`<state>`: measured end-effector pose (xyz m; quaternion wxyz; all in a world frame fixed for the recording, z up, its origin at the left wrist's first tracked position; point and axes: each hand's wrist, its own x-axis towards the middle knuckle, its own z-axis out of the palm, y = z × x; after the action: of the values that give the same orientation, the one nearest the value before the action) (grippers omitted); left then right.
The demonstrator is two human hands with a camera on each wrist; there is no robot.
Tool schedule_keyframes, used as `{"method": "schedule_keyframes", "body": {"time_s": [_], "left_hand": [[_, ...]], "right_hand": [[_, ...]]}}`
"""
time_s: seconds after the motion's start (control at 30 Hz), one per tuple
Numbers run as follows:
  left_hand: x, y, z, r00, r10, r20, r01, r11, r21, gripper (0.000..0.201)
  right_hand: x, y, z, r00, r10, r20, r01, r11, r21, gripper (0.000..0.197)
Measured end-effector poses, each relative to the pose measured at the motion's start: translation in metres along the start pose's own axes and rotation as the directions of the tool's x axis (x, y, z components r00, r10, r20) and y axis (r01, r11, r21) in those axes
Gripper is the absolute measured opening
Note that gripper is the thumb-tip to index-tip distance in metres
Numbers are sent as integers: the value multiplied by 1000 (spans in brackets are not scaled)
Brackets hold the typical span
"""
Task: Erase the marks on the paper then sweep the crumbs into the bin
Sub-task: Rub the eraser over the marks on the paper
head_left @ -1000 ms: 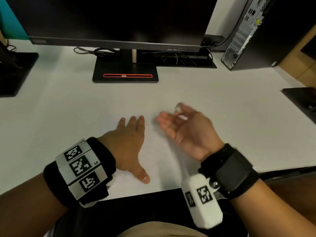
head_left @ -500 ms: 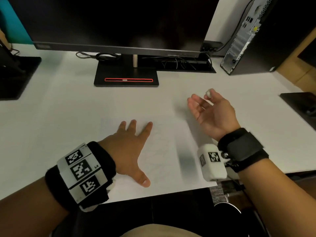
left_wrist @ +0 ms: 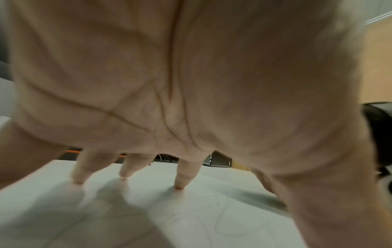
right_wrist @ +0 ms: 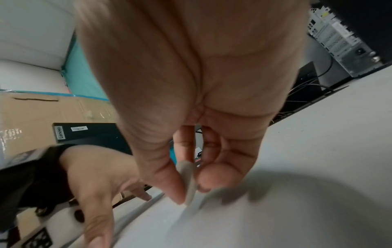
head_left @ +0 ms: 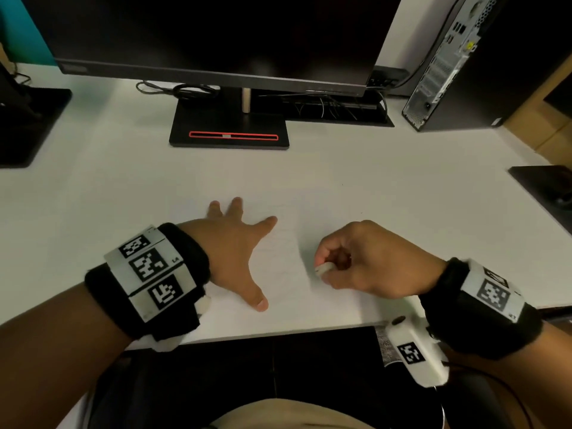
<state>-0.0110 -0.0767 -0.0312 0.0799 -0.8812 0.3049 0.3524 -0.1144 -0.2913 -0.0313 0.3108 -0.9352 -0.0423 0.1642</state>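
A white sheet of paper (head_left: 278, 258) with faint pencil lines lies on the white desk (head_left: 123, 196) near its front edge. My left hand (head_left: 238, 243) rests flat on the paper's left part, fingers spread, and its fingertips (left_wrist: 180, 184) press the sheet (left_wrist: 212, 218). To the right, my right hand (head_left: 356, 267) pinches a small white eraser (head_left: 323, 268) between thumb and fingers, palm down. In the right wrist view the eraser (right_wrist: 188, 181) points down at the paper (right_wrist: 275, 218). No crumbs or bin are visible.
A monitor on a black stand (head_left: 229, 128) is at the back centre, with cables (head_left: 325, 106) behind it. A computer tower (head_left: 448, 63) is at the back right. Black pads lie at the left edge (head_left: 28, 125) and the right edge (head_left: 548, 187).
My right hand, earlier palm-up and lifted with the eraser at its fingertips, turned over and came down toward the paper's right part. My left hand stayed on the sheet.
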Motion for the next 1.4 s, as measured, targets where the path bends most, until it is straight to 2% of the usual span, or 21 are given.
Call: {"method": "schedule_keyframes", "body": {"time_s": [0.1, 0.17, 0.27, 0.4, 0.47, 0.57, 0.6, 0.7, 0.73, 0.87, 1.0, 1.03, 1.1, 1.17, 1.23, 1.3, 1.33, 1.4], "left_hand": [[5, -2, 3, 996, 92, -21, -93, 995, -48, 124], [6, -4, 5, 993, 113, -19, -114, 992, -61, 118], [6, -4, 6, 995, 99, -8, -99, 994, -40, 116], [7, -3, 7, 995, 99, 5, -99, 995, -15, 121], [8, -2, 7, 996, 91, 11, -91, 996, -6, 124], [9, -2, 8, 996, 82, 18, -82, 997, 8, 125], [10, -2, 9, 996, 81, 20, -82, 997, 13, 126], [12, -2, 10, 996, 84, 20, -84, 996, 31, 127], [13, -3, 9, 996, 83, 22, -84, 996, 34, 127], [11, -1, 7, 996, 85, 22, -86, 996, 36, 127], [13, 0, 8, 996, 82, 18, -83, 996, 44, 128], [13, 0, 8, 996, 83, 16, -84, 995, 48, 128], [12, 1, 7, 997, 82, 17, -82, 995, 49, 128], [11, 1, 6, 997, 79, 18, -80, 996, 48, 128], [11, 1, 6, 997, 80, 18, -81, 995, 53, 128], [12, 1, 7, 997, 80, 14, -80, 995, 60, 128], [11, 1, 8, 997, 79, 13, -79, 995, 60, 128], [10, 2, 7, 997, 77, 19, -78, 995, 54, 128]], "right_hand": [[0, 0, 1, 997, -50, -55, 44, 993, -108, 10], [4, -2, 2, 994, -94, -53, 84, 983, -165, 12], [6, -7, 6, 985, -174, 4, 170, 956, -239, 14], [3, -17, 18, 949, -281, 144, 311, 912, -268, 13], [6, -14, 18, 963, -248, 102, 266, 929, -258, 6], [12, -5, 11, 981, -183, -66, 160, 953, -257, 4], [13, -7, 12, 980, -190, -63, 167, 949, -267, 4], [9, -19, 23, 966, -245, 82, 258, 937, -234, 5], [9, -18, 23, 967, -237, 93, 252, 943, -219, 6], [16, -7, 11, 986, -161, -29, 152, 966, -207, 7], [8, -21, 26, 961, -247, 126, 268, 944, -190, 8], [8, -18, 24, 964, -232, 131, 253, 951, -177, 8], [13, -10, 13, 984, -166, 62, 174, 970, -171, 7], [17, -7, 10, 988, -153, 6, 151, 970, -192, 7], [17, -15, 19, 979, -202, 32, 204, 957, -207, 8], [12, -21, 25, 966, -234, 111, 250, 954, -163, 10], [12, -19, 22, 965, -222, 138, 242, 959, -147, 11], [15, -11, 12, 980, -166, 106, 181, 972, -151, 9]]}}
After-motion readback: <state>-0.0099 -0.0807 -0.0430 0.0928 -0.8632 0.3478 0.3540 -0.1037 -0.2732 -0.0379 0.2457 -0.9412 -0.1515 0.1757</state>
